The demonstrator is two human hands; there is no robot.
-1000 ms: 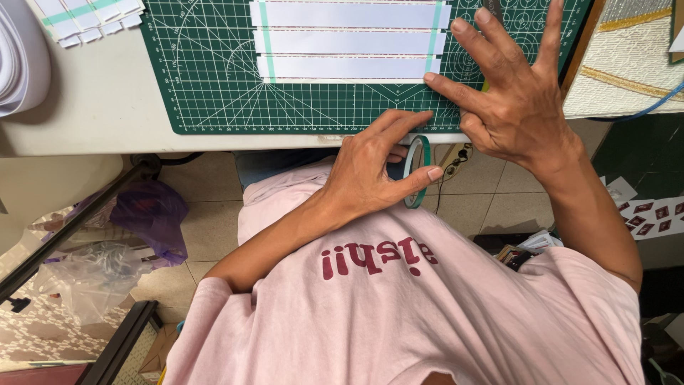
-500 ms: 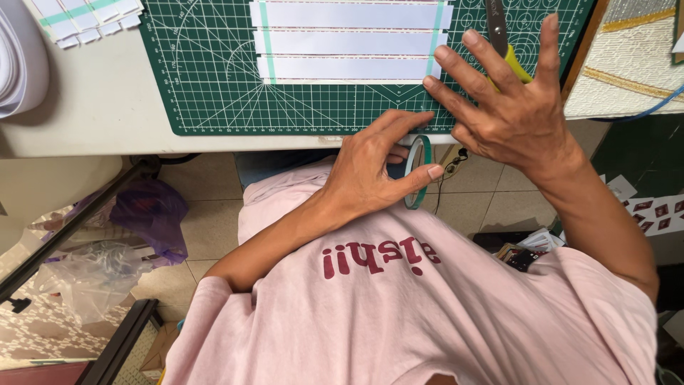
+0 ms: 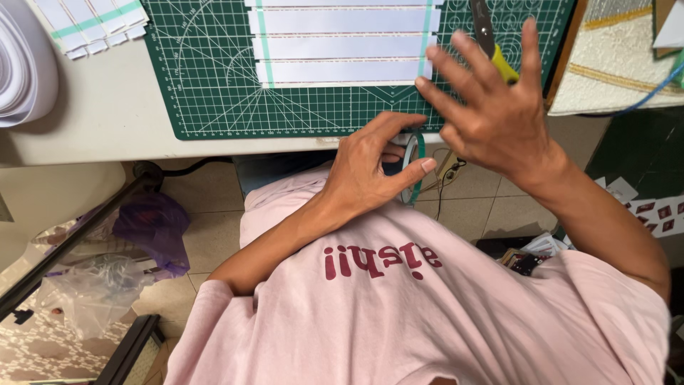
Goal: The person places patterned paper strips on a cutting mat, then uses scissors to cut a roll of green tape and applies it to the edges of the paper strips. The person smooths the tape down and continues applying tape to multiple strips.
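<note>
Tape roll (image 3: 412, 167), green-edged, gripped in left hand (image 3: 370, 167) by curled fingers and thumb, held at counter (image 3: 92, 135) front edge, just below green cutting mat (image 3: 214, 85). Right hand (image 3: 491, 107) spread wide, nothing held, raised over mat corner, just right of roll. White paper strips (image 3: 342, 46) taped on mat. Yellow-handled scissors (image 3: 491, 43) partly hidden behind right fingers.
</note>
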